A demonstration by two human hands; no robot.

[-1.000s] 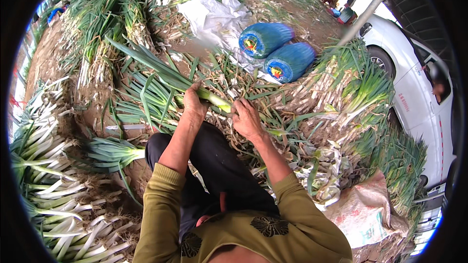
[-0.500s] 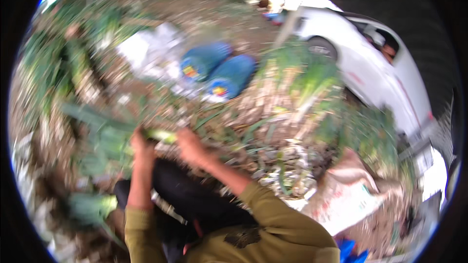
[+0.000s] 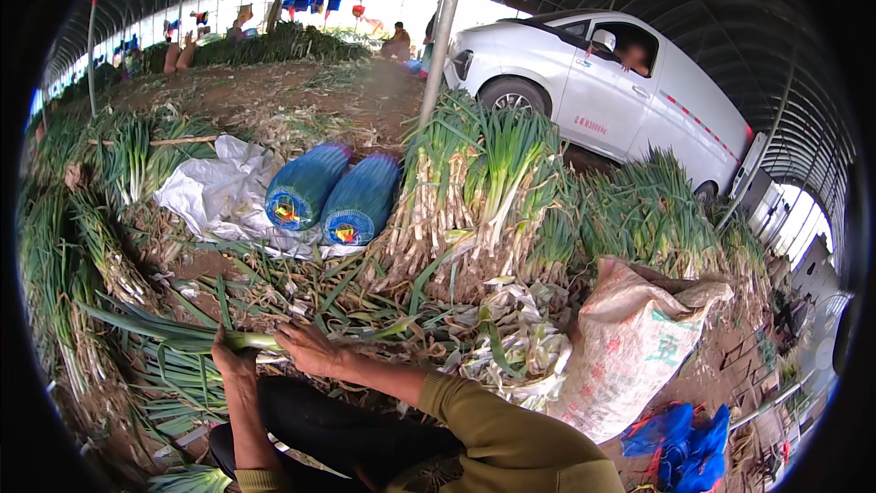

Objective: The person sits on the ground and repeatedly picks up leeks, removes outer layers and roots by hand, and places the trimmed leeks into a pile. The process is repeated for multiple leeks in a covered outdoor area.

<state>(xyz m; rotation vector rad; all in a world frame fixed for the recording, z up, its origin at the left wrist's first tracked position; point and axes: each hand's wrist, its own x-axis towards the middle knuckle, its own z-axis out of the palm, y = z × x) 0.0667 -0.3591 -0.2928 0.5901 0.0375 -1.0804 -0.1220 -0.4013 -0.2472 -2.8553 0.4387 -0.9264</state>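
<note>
A single long green onion [image 3: 253, 340] lies crosswise in front of me, its green leaves stretching to the left. My left hand [image 3: 233, 363] is closed round it where the leaves meet the pale stalk. At the stalk's right end my right hand [image 3: 308, 349] grips it, knuckles up, hiding the tip. Below and left of the hands, more green onions [image 3: 173, 383] lie loosely beside my knee. Peeled leaves and trimmings [image 3: 520, 338] are heaped to the right of my right hand.
Upright green onion bundles [image 3: 474, 183] stand ahead, others [image 3: 55, 283] at the left. Two blue net-wrapped bundles [image 3: 356, 201] rest on a white sheet [image 3: 214, 187]. A woven sack [image 3: 630, 347] and blue netting [image 3: 675, 443] are at right. Behind stand a metal pole [image 3: 443, 46] and a white van [image 3: 602, 91] with a person inside.
The view has tilted upward and turned right, so the van and far background show more fully. Both hands stay on the green onion. The earlier picture is blurred.
</note>
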